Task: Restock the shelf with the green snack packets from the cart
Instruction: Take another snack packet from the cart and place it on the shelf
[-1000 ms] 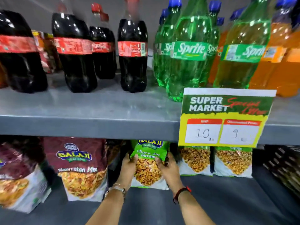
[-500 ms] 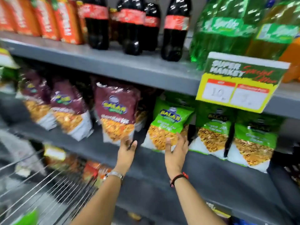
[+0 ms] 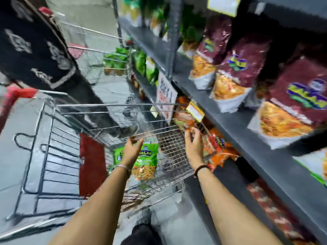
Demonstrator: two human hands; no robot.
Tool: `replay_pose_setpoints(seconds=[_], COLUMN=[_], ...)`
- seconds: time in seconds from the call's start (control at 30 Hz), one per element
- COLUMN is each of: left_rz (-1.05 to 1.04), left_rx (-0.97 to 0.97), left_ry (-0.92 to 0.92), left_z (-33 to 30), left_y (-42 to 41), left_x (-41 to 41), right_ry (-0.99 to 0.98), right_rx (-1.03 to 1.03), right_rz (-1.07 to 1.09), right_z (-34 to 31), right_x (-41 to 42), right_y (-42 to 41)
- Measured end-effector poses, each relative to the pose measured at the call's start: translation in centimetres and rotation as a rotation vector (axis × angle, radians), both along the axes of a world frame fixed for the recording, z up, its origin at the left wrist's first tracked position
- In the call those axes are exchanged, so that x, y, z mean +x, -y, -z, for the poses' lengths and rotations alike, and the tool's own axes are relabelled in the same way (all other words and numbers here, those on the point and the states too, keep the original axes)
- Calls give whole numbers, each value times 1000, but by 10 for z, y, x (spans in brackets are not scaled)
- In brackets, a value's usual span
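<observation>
Grey shelving (image 3: pixel 247 137) runs down the right of a shop aisle, stocked with maroon snack bags (image 3: pixel 238 75). Beside it stands the wire cart (image 3: pixel 109 121), and a green snack packet (image 3: pixel 146 156) lies flat in its basket. Both hands are reaching in empty: the left hand (image 3: pixel 131 150), fingers spread, hovers right over the packet, and the right hand (image 3: pixel 193 145) is open near the cart's shelf-side wall. This looks like the pick-up step; next, close on the packet and lift it clear.
</observation>
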State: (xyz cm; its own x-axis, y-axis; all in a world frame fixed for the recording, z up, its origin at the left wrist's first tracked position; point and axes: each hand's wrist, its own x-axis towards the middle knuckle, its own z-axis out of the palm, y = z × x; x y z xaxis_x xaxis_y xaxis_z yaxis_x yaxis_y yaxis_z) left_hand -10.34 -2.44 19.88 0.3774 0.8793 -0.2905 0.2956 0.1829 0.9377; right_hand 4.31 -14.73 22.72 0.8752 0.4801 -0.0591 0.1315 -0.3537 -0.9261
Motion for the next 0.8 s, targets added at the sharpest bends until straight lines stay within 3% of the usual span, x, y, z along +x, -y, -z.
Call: replay_pose_setpoints(seconds=[0.17, 0.4, 0.53, 0.8], left_rz=[-94, 122, 220, 132], left_rx=[-122, -186, -335, -479], left_ry=[-109, -311, -372, -415], left_z=[59, 147, 195, 272], left_y=[-81, -120, -110, -96], left_x=[-25, -28, -29, -14], right_ry=[-144, -362, -408, -751], right_rx=[-160, -541, -836, -901], right_rz=[-140, -266, -446, -380], right_z=[49, 162, 223, 302], right_x=[-15, -17, -24, -21], right_y=[-95, -145, -148, -157])
